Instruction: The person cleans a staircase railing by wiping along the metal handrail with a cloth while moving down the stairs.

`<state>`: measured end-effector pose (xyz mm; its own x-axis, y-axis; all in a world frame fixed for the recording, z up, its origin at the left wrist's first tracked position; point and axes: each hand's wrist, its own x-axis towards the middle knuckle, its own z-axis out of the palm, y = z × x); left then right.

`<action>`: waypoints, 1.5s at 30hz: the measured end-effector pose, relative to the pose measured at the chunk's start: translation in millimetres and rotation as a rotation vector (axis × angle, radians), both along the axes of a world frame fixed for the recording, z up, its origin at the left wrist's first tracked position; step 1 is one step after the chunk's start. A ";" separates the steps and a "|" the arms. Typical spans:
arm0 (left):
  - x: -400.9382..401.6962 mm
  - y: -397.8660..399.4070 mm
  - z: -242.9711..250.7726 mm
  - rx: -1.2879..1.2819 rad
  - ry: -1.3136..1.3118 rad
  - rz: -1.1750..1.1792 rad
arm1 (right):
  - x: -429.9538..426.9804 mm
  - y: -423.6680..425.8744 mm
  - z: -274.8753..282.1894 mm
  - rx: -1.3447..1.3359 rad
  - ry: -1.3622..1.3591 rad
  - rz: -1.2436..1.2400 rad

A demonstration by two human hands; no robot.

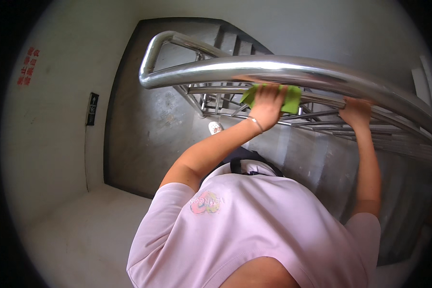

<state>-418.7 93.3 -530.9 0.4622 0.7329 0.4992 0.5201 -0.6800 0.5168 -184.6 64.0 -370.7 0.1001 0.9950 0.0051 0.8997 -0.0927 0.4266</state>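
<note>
My left hand [268,108] holds a green cloth [292,100] against a thin horizontal rail [221,89], just under the thick polished metal handrail [273,67]. The fingers lie over the cloth, with their tips under the handrail's shadowed side. Farther right, my right hand [357,111] grips the railing below the same handrail. Its fingertips are hidden behind the bars. No cloth shows in that hand.
The handrail bends back at its left end [145,80] above a concrete landing [165,111]. Stairs [234,41] rise behind it, and more steps [309,154] lie beneath my arms. A white shoe [215,127] stands near the railing's foot. A wall sign [91,109] hangs left.
</note>
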 end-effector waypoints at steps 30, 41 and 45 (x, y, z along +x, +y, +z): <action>-198.1 -14.9 54.1 -0.523 -1.192 0.283 | 3.2 -0.8 -3.0 0.084 0.032 0.108; -273.9 92.8 -49.8 -0.328 -0.226 0.806 | 33.8 -6.7 -28.7 -0.041 0.058 -0.118; -331.6 123.1 -74.8 -0.177 0.355 0.677 | 70.8 -22.0 -50.6 -0.153 0.155 -0.098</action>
<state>-750.4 216.5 -605.7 -0.0031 0.9669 0.2551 0.9463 -0.0796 0.3133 -113.8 42.1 -421.4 0.1837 0.9685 -0.1683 0.9455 -0.1272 0.2999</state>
